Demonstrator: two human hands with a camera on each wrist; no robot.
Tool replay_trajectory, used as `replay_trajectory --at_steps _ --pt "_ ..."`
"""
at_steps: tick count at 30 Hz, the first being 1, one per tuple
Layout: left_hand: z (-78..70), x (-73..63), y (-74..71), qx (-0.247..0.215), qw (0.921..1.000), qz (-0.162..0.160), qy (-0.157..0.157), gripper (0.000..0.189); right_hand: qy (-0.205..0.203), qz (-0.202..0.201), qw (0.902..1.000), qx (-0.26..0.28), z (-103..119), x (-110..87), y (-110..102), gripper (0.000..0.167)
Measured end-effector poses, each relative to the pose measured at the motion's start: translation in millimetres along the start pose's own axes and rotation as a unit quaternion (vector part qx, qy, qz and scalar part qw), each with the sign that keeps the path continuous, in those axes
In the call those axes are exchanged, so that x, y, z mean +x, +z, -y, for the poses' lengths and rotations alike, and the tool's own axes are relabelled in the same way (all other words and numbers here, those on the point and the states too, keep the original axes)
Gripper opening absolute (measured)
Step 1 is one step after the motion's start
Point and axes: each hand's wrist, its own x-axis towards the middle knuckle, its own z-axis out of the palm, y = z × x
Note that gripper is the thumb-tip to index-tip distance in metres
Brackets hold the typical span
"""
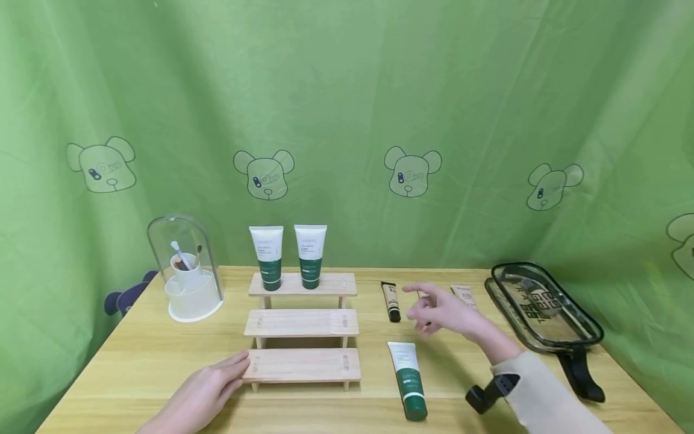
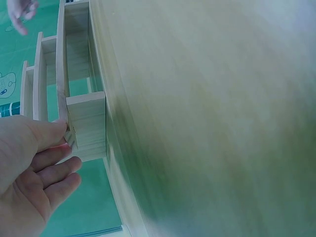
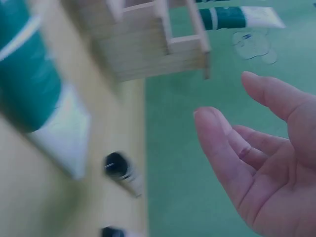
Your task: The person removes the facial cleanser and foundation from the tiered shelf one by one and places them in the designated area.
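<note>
My left hand [image 1: 208, 386] pinches the left end of the lowest step of a three-tier wooden display rack [image 1: 301, 365]; its thumb and fingers meet at the board's end [image 2: 71, 136] in the left wrist view. My right hand [image 1: 441, 310] hovers over the table, fingers spread apart and holding nothing. Just left of it lies a small beige tube with a black cap [image 1: 391, 302]. Nearer the front lies a green and white tube [image 1: 408, 381]. Two similar tubes, one on the left [image 1: 269, 258] and one on the right [image 1: 311, 257], stand upright on the top step.
A beige tube [image 1: 463, 295] lies behind the right hand, partly hidden, with another mostly covered by it. At the right sits a clear pouch with black trim [image 1: 542, 307]. A white brush holder [image 1: 192, 295] under a clear dome stands left. A green curtain [image 1: 347, 90] hangs behind.
</note>
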Motion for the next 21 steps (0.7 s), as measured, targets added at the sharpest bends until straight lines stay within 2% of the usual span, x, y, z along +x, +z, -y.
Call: replay_trajectory --at_steps 6,14,21 --pt "-0.4 0.1 -0.6 0.0 1.0 0.002 0.0 0.032 -0.041 -0.02 0.9989 -0.012 32.9 19.2 3.8 0.06" --pt "-0.4 0.6 -1.0 0.001 1.0 0.001 0.002 0.032 -0.095 -0.049 0.9942 -0.013 73.7 45.2 22.1 0.058" --pt "-0.6 0.2 -0.7 0.001 1.0 -0.001 0.003 0.033 -0.131 -0.078 0.9883 -0.008 94.5 74.8 38.1 0.056"
